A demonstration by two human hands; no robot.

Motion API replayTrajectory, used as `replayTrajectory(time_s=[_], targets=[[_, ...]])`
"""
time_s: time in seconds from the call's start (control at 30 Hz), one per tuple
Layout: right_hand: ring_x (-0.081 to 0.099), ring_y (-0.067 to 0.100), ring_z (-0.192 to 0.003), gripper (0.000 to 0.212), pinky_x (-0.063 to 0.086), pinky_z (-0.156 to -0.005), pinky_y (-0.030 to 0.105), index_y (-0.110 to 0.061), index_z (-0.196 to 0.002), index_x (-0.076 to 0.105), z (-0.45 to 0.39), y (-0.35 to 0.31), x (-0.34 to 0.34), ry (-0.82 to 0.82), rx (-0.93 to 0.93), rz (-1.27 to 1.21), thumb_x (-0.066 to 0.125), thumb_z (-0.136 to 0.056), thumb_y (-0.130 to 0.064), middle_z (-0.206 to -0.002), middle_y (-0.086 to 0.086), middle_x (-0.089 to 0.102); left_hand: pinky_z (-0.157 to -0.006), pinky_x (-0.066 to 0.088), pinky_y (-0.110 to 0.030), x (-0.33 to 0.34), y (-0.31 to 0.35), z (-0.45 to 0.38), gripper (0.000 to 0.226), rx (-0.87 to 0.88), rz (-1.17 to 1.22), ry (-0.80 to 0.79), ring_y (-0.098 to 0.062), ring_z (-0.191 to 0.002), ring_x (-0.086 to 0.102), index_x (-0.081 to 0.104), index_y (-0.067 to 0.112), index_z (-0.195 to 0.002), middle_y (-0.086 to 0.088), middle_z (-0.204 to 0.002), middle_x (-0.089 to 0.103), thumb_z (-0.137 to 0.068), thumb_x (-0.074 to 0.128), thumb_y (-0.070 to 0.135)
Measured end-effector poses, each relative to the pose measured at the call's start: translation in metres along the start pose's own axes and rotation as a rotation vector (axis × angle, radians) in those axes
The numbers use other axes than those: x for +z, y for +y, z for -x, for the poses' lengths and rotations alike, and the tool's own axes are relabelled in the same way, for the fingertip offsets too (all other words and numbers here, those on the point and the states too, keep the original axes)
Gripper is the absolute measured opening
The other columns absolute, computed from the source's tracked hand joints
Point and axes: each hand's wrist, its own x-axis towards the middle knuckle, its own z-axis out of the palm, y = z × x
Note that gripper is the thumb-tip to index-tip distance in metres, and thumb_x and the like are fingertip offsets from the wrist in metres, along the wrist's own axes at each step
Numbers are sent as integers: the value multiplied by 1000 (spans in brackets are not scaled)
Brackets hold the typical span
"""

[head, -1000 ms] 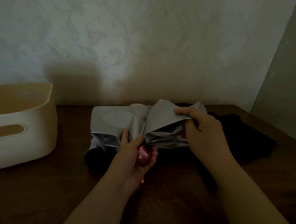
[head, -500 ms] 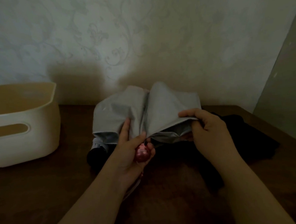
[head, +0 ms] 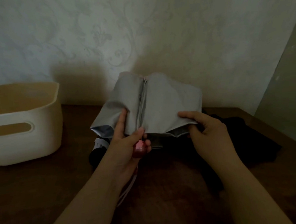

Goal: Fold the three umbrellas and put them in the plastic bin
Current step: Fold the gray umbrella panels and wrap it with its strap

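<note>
Hands at centre: left hand [head: 128,140] grips grey umbrella [head: 160,107] by its pink handle [head: 140,148]; right hand [head: 209,130] pinches canopy edge at 3 o'clock. Black umbrella [head: 232,141] lies beneath. Plastic bin [head: 25,136] at 9 o'clock on table [head: 44,187].

arms: bare, no sleeves in view | hands [head: 126,141]: bare, ungloved
</note>
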Motion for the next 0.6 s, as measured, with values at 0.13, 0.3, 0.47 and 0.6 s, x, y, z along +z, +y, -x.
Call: replayTrajectory(time_s=[0.13, 0.3, 0.47, 0.6], targets=[[57, -4, -58, 49, 42, -45, 10, -41, -112, 61, 2, -3, 1, 99, 7, -99, 44, -93, 1, -97, -28, 51, -48, 50, -26, -1, -2, -1, 69, 62, -112, 54, -14, -50, 53, 41, 51, -130, -13, -82, 57, -88, 53, -3], [64, 8, -100, 62, 55, -81, 25, -38, -143, 31, -2, -5, 15, 127, 284, -863, 54, -93, -8, -118, -8, 61, -49, 49, -25, 3, -4, 3, 64, 171, -240, 36, -10, -45, 51, 40, 55, -121, -19, -99, 49, -89, 54, 1], [65, 19, -106, 51, 53, -92, 35, -22, -123, 54, 6, -10, 33, -286, 362, -1075, 70, -76, -11, -118, 1, 67, -52, 51, -24, 7, -7, 7, 81, 240, -346, -5, -10, -54, 58, 14, 62, -134, 16, -125, 46, -91, 56, 7], [57, 16, -113, 48, 41, -105, 39, -30, -131, 48, 8, -11, 40, -19, 420, -806, 56, -87, -47, -127, -6, 59, -53, 52, -25, 11, -10, 11, 81, 225, -414, -1, -10, -56, 59, 7, 73, -122, 15, -108, 56, -93, 53, 14]])
